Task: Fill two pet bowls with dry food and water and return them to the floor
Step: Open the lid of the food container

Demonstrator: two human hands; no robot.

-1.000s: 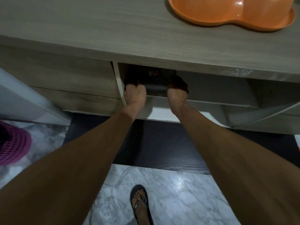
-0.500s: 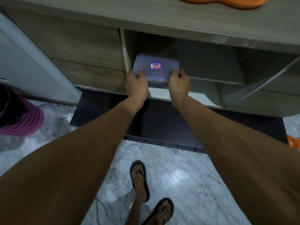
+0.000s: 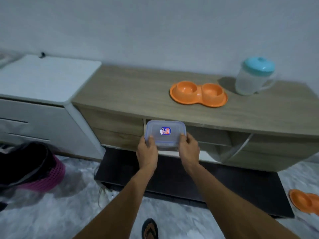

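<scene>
Just before the cabinet's (image 3: 129, 87) open shelf, the left hand (image 3: 147, 150) and right hand (image 3: 189, 149) grip a clear lidded box (image 3: 165, 125) by its near corners; its blue-and-red sticker (image 3: 165, 131) is too blurred to read. One orange double bowl (image 3: 198, 94) sits on the cabinet top, a second bowl (image 3: 305, 204) on the floor (image 3: 69, 213).

One wide-angle view, worn on the person's head, looks forward and down from above the wooden cabinet (image 3: 138, 90); it faces the pale wall (image 3: 155, 31) at the far side, with the cabinet across the middle and the marble floor (image 3: 51, 213) nearest; both forearms enter from the bottom edge and reach the centre, where the left hand (image 3: 147, 152) and right hand (image 3: 189, 150) grip a clear container (image 3: 164, 133) at arm's length; a sandalled foot (image 3: 149, 229) lies at the near edge; lines bow toward the borders.
</scene>
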